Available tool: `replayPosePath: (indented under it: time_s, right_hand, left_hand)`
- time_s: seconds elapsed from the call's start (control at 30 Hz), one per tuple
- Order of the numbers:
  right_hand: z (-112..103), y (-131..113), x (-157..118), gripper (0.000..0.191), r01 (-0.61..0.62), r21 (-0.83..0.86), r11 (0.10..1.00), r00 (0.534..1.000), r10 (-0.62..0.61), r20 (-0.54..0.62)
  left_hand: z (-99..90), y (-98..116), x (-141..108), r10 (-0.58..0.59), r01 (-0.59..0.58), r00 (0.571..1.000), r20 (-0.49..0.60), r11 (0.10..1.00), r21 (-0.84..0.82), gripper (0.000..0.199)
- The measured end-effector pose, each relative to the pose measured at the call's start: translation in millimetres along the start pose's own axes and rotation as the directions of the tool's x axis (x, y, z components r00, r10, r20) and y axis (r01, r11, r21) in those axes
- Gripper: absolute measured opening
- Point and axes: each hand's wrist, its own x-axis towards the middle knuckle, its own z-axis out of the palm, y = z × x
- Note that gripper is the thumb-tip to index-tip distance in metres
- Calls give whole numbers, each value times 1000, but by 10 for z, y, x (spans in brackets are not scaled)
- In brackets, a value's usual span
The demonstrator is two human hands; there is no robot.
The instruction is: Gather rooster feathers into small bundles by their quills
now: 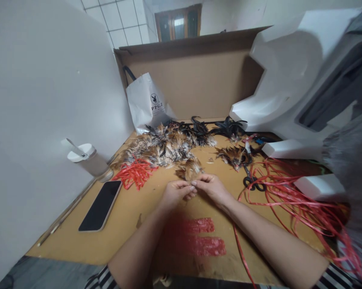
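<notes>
Both hands meet at the middle of the table, fingertips pinched together. My left hand (178,192) and my right hand (210,187) hold the near end of a small bunch of brown feathers (189,168), whose fluffy part points away from me. Beyond it lies a large pile of brown, white and black feathers (165,144). Short red strips (135,172) form a heap to the left. Two flat red patches (199,245) show on the tabletop below my hands. Long red ribbon strands (301,204) spread on the right.
A phone (100,206) and a lidded cup (88,159) are at the left. Black-handled scissors (254,184) lie near a feather bunch (235,157). At the back are a white bag (147,102), a cardboard wall (195,80) and white foam (289,68).
</notes>
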Motion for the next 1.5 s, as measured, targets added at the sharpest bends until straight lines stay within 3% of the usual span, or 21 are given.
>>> replayPosePath:
  time_s: [0.1, 0.17, 0.3, 0.43, 0.57, 0.8, 0.93, 1.03, 1.1, 1.3, 1.4, 1.5]
  right_hand:
    - [-11, -13, 18, 23, 13, -16, 1000, 1000, -13, 4]
    - [-59, -8, 55, 23, 14, -46, 999, 999, -16, -52]
    - [-244, 39, 156, 20, 47, -295, 954, 976, -107, -191]
    - [-348, 90, 196, 16, 139, -614, 777, 965, -245, -92]
    - [-266, 112, 168, 15, 180, -812, 555, 958, -288, 15]
    - [-102, 153, 182, 17, 106, -955, 278, 954, -300, 18]
    - [-82, 155, 181, 14, 101, -973, 208, 963, -264, 44]
    - [-93, 148, 162, 14, 103, -967, 231, 965, -258, 41]
    - [-115, 159, 157, 13, 101, -951, 292, 963, -268, 19]
    - [-212, 298, 227, 10, 103, -741, 663, 975, -216, -58]
    - [-220, 348, 267, 6, 94, -545, 833, 980, -173, -95]
    - [-187, 327, 267, 18, 31, -300, 954, 992, -65, -104]
  left_hand:
    - [3, 29, 1, -11, 11, 1000, -18, 1000, -22, 20]
    - [-13, 54, 9, -34, 27, 996, -79, 996, -89, 21]
    - [-98, 90, 38, -54, -25, 970, -237, 948, -317, 19]
    - [-175, 79, 68, -60, -97, 953, -298, 870, -483, 19]
    - [-192, 45, 88, -80, -98, 952, -295, 834, -543, 15]
    - [-182, 24, 91, -103, -80, 952, -288, 826, -558, 12]
    - [-187, 25, 89, -102, -76, 953, -284, 830, -552, 13]
    - [-194, 25, 88, -109, -72, 952, -286, 829, -554, 13]
    - [-198, 22, 89, -108, -73, 951, -289, 830, -553, 13]
    - [-200, 0, 95, -102, -70, 955, -279, 835, -545, 13]
    - [-199, -7, 98, -106, -60, 957, -269, 837, -544, 13]
    - [-197, -10, 98, -109, -50, 960, -256, 838, -544, 12]
